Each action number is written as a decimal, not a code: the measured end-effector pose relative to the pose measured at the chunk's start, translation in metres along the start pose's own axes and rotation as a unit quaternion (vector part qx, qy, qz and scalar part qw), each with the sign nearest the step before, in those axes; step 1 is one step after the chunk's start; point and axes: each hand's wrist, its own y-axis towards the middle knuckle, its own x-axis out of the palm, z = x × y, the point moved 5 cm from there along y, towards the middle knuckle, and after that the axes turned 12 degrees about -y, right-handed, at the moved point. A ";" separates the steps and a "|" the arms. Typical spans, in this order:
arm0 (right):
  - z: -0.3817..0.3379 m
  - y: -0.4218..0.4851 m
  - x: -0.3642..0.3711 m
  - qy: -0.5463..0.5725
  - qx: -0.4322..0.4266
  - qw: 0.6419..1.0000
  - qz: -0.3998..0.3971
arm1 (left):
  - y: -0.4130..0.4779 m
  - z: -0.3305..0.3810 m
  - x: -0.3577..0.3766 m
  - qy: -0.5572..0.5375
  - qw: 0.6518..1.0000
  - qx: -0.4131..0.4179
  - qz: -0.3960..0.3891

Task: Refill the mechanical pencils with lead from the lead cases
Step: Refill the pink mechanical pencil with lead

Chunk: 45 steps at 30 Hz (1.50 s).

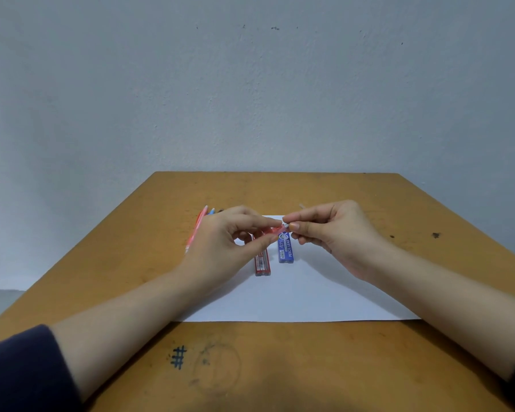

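My left hand (220, 242) pinches a pink mechanical pencil (272, 231) near its top end, above a white paper sheet (304, 295). My right hand (336, 233) pinches the small white cap or eraser (286, 225) at that pencil's end. Below the hands, a red lead case (262, 264) and a blue lead case (285, 250) lie side by side on the paper. More pencils, a pink one (194, 233) and a blue one (211, 211), lie to the left, partly hidden behind my left hand.
The paper lies on a brown wooden table (280, 367) with ink marks near the front edge. A small pale object (302, 206) lies beyond my right hand. A grey wall stands just behind the table's far edge.
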 end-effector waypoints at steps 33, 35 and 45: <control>-0.001 0.003 -0.005 -0.097 -0.064 0.992 0.053 | 0.002 -0.009 -0.003 -0.036 0.999 -0.010 0.022; -0.002 0.005 -0.006 -0.109 -0.080 0.989 0.059 | 0.002 -0.011 -0.003 -0.035 0.999 -0.013 0.026; 0.016 0.043 -0.043 -0.281 -0.094 0.937 0.186 | 0.002 -0.013 -0.002 -0.026 0.998 -0.035 0.034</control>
